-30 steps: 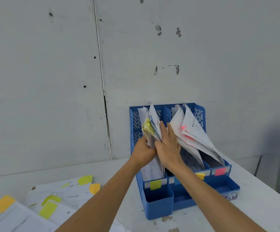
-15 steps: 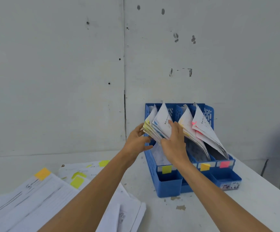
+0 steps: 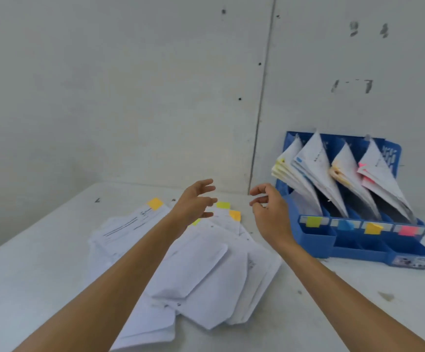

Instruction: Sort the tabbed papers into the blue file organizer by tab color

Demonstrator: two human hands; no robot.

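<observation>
A pale grey wall (image 3: 130, 85) of large flat panels is seen behind everything, and the panels are divided by a dark vertical seam (image 3: 262, 97). The panels are dotted with small dark holes (image 3: 240, 99), and smudged grey marks (image 3: 353, 86) are seen on the right-hand panel. A white worktop (image 3: 41, 250) is set against the wall; its surface is scuffed, and a brownish stain (image 3: 386, 296) is seen towards its right front. Everything is lit evenly by soft light, and only faint shadows are cast.
</observation>
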